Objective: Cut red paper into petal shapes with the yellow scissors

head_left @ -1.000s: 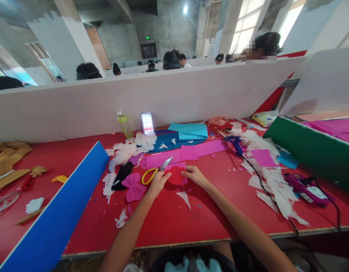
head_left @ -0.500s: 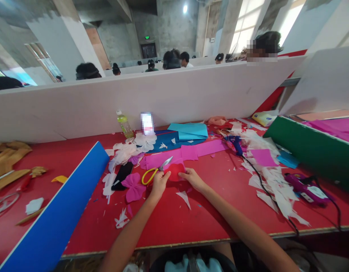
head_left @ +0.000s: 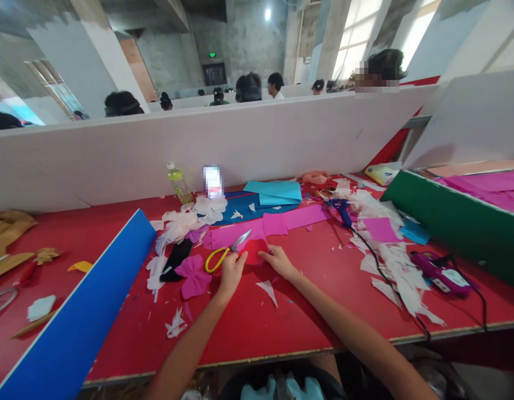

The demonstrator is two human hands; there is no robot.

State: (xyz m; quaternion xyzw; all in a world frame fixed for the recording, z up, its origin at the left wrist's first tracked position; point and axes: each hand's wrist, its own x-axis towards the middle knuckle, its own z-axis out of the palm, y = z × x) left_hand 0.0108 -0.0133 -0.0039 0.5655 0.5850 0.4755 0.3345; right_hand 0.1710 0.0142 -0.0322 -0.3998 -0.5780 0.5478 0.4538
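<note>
My left hand [head_left: 230, 268] and my right hand [head_left: 275, 260] press on a small red paper piece [head_left: 255, 250] lying on the red table [head_left: 248, 322]. Both hands pinch its near edges with fingers curled. Yellow-handled scissors [head_left: 223, 254] lie just left of the paper, touching my left hand's fingertips. A pink paper bow [head_left: 194, 273] rests left of my left hand. A long pink paper strip [head_left: 277, 223] lies just beyond the red piece.
A blue board [head_left: 85, 311] slants at left, a green board [head_left: 452, 222] at right. Two glue guns [head_left: 342, 210] [head_left: 438, 272] with cords lie among white paper scraps [head_left: 390, 255]. A bottle [head_left: 177, 183], blue sheets [head_left: 273, 194] and a white partition [head_left: 240, 144] stand behind. Other people sit beyond.
Both hands have slid slightly away from me, and the red paper looks smaller and more folded under my fingers. The camera has shifted a little.
</note>
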